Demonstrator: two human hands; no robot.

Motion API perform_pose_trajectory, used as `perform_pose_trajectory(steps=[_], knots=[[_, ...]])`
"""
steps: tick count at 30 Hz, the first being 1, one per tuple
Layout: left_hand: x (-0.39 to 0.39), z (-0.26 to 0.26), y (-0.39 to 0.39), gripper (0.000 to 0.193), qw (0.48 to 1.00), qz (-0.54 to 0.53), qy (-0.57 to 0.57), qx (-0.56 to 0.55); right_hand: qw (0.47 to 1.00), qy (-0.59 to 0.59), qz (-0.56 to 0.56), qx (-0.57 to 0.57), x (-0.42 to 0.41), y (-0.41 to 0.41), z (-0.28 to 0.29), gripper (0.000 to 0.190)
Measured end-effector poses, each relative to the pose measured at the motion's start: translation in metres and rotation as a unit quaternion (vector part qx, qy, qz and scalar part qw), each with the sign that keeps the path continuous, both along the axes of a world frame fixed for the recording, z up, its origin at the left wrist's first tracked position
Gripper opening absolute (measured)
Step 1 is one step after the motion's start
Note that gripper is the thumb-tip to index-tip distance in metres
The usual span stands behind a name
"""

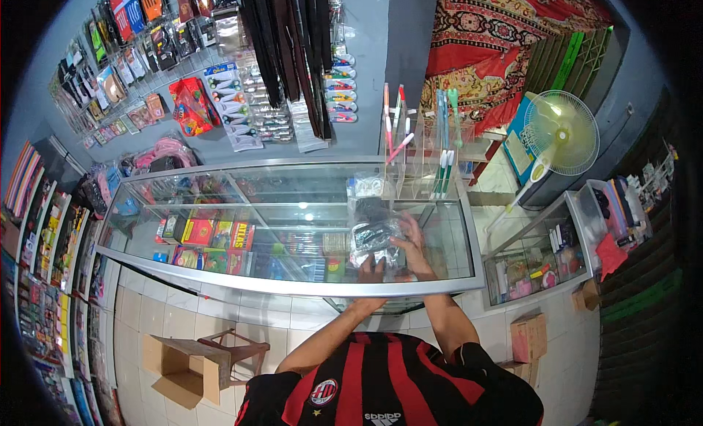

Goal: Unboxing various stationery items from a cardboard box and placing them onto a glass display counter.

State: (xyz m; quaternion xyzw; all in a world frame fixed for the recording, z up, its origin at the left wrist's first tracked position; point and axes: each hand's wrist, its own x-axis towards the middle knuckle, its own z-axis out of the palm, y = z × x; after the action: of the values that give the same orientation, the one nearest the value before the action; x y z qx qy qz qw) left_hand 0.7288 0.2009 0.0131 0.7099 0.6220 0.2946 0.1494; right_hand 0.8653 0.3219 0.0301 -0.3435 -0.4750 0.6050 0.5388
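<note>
Clear plastic packets with black and white contents [375,236] lie in a column on the glass top of a display case [285,283]. My right hand [412,240] is at the right edge of the dark middle packet, its thumb over the plastic and its fingers along the side. At the near end of the packets, my left hand [372,270] rests its fingertips on the plastic; whether it grips cannot be told. The far end of the column reaches a clear acrylic pen stand [420,176] holding several pens and markers.
Boxes and books [208,236] sit inside the glass case. A white fan [561,135] and a smaller glass case [541,261] stand to the right. Behind me on the tiled floor are an open cardboard box [187,365] and a brown stool [241,349]. Stocked shelves [52,244] line the left.
</note>
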Motion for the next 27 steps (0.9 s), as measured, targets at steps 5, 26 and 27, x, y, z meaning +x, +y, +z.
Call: perform_pose_trajectory(steps=[5, 26, 27], knots=[[0.004, -0.008, -0.001, 0.075, 0.999, 0.022, -0.031, -0.028, 0.992, -0.109, 0.053, 0.034, 0.003, 0.005, -0.014, 0.057], [0.0, 0.014, 0.02, 0.075, 0.999, -0.025, 0.031, 0.034, 0.924, -0.333, 0.004, 0.186, 0.003, 0.011, -0.011, 0.027], [0.0, 0.014, 0.019, 0.075, 0.999, -0.025, 0.031, 0.035, 0.924, -0.333, 0.004, 0.187, 0.002, 0.008, -0.012, 0.027]])
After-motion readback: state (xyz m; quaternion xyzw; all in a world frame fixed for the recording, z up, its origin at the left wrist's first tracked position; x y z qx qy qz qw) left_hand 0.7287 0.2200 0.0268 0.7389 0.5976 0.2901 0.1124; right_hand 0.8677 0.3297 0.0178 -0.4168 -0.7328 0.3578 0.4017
